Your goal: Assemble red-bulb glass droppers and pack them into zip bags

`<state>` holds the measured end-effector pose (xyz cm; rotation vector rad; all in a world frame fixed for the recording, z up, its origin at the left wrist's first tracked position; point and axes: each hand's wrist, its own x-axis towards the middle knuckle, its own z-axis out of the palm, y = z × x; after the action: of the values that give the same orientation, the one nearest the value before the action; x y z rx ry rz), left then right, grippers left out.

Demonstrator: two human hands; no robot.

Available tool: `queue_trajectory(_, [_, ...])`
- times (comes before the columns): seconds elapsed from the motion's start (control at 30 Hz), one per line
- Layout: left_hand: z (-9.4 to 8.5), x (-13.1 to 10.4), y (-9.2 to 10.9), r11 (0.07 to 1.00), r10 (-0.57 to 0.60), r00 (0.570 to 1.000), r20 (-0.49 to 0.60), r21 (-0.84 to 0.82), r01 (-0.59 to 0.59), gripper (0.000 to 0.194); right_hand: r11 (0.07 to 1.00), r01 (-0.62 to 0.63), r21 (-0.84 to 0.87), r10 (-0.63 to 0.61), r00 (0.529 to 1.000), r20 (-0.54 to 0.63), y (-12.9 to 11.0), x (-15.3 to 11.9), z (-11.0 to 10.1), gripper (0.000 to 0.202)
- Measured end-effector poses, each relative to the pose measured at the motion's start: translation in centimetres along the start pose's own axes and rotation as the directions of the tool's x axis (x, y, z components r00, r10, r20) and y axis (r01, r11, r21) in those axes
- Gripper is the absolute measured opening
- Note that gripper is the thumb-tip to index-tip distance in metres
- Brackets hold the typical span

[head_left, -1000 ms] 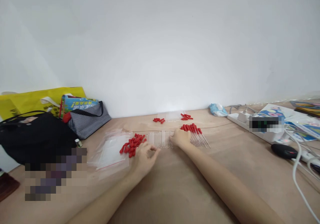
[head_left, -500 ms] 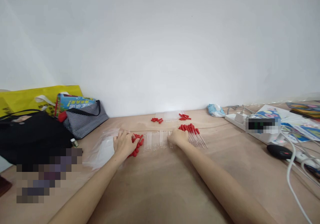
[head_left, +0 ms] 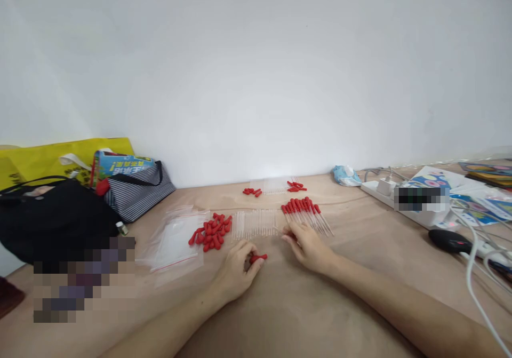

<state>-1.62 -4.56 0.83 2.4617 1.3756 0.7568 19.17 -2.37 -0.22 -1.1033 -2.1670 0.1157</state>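
Observation:
My left hand [head_left: 238, 270] pinches a red rubber dropper bulb [head_left: 258, 259] between thumb and fingers, above the near part of the table. My right hand [head_left: 306, 245] is closed in a pinch on a thin clear dropper tube [head_left: 277, 230], whose end points left toward the other hand; the rest is hidden by the fingers. Between the hands and the wall lies a row of clear dropper tubes [head_left: 253, 224]. Left of it is a loose pile of red bulbs [head_left: 210, 232]. Droppers with red bulbs fitted [head_left: 304, 208] lie side by side just beyond my right hand.
Clear zip bags [head_left: 172, 243] lie left of the pile. Farther back are more red bulbs [head_left: 252, 192] and tubes. Bags, including a striped bag [head_left: 138, 192], stand at left. A blue tissue pack [head_left: 346, 176], a power strip [head_left: 372, 190] and cables occupy the right.
My left hand has left the bulb pile with one red bulb, moving right and nearer. My right hand has moved right and nearer from the tube row with a tube.

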Motion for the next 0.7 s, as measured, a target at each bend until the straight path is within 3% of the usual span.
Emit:
queue_trajectory(0.17, [0.0,0.3,0.0,0.996,-0.021,0.998,0.056,-0.09,0.026,0.015,0.996,0.083,0.013,-0.083,0.997,0.004,-0.1,-1.9,0.6,0.022])
queue_trajectory(0.4, [0.4,0.5,0.1,0.986,0.018,0.999,-0.029,-0.163,-0.023,0.009,0.993,0.118,-0.026,-0.117,0.993,0.025,-0.7,-1.9,0.4,0.02])
queue_trajectory(0.7, [0.4,0.3,0.1,0.982,0.004,1.0,0.0,-0.191,-0.004,0.008,0.989,0.144,-0.023,-0.143,0.988,0.053,-1.1,-1.9,0.2,0.019])
